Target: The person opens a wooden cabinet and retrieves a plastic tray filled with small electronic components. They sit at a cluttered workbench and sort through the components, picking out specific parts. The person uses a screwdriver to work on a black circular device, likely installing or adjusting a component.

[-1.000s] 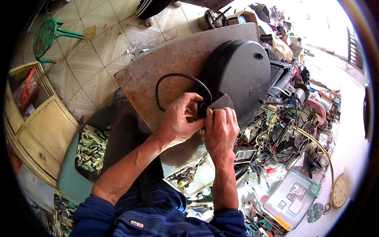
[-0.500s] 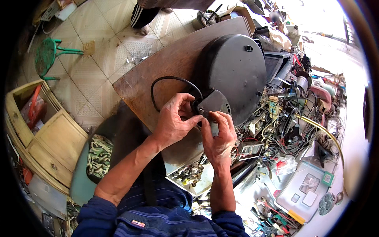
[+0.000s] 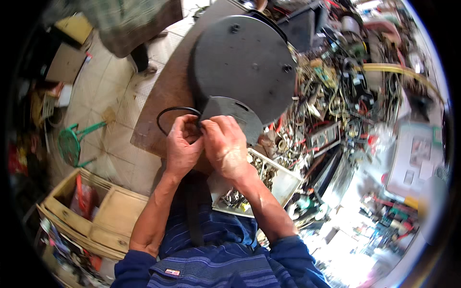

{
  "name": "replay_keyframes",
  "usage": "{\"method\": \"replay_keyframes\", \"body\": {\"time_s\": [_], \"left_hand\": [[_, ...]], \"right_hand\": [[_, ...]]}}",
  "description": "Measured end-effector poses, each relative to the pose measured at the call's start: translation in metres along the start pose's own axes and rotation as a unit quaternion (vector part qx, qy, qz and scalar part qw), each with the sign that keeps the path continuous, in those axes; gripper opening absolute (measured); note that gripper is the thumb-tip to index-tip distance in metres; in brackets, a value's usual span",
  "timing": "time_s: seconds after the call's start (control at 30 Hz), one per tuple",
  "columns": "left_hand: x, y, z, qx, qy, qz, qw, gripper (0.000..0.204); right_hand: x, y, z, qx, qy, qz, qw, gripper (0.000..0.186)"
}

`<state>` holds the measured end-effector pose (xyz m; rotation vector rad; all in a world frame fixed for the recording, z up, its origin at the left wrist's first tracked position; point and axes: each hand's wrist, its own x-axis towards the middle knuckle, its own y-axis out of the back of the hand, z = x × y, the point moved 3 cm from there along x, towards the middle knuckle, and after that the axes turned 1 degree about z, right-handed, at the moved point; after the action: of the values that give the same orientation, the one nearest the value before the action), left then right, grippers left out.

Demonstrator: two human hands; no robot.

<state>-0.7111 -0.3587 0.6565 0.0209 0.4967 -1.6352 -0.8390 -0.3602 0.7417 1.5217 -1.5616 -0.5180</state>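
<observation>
On wooden board (image 3: 158,105), two hands, one black cable (image 3: 165,115)

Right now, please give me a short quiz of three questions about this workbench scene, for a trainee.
1. True or false: both hands, left hand and right hand, meet at the black cable.
2. What stands on the tiled floor left of the wooden board: A) a green stool, B) a red bucket, C) a bicycle?
3. What lies below the right hand, holding small parts?

Key:
1. True.
2. A, the green stool.
3. A white tray.
</observation>
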Motion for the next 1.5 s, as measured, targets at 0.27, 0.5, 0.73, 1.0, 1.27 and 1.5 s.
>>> {"method": "replay_keyframes", "body": {"time_s": [0.27, 0.5, 0.73, 1.0, 1.27, 1.5], "left_hand": [[-0.01, 0.016, 0.03, 0.186, 0.045, -0.045, 0.98, 0.037], [-0.048, -0.029, 0.068, 0.398, -0.032, -0.256, 0.88, 0.016], [-0.08, -0.137, 0.049, 0.424, -0.187, -0.531, 0.709, 0.02], [-0.118, -0.215, -0.012, 0.514, -0.294, -0.649, 0.478, 0.028], [-0.137, -0.245, -0.088, 0.565, -0.286, -0.697, 0.336, 0.038], [-0.131, -0.245, -0.091, 0.628, -0.289, -0.658, 0.3, 0.049]], "right_hand": [[-0.048, 0.055, -0.036, 0.118, -0.067, 0.094, 0.986, 0.03], [-0.184, 0.088, -0.045, 0.088, -0.289, 0.251, 0.919, 0.023], [-0.304, 0.084, -0.061, 0.068, -0.557, 0.401, 0.724, 0.021], [-0.33, 0.076, -0.052, 0.046, -0.56, 0.446, 0.697, 0.022], [-0.343, 0.078, -0.04, 0.075, -0.56, 0.435, 0.701, 0.022], [-0.349, 0.087, -0.032, 0.097, -0.56, 0.424, 0.705, 0.019]]}}
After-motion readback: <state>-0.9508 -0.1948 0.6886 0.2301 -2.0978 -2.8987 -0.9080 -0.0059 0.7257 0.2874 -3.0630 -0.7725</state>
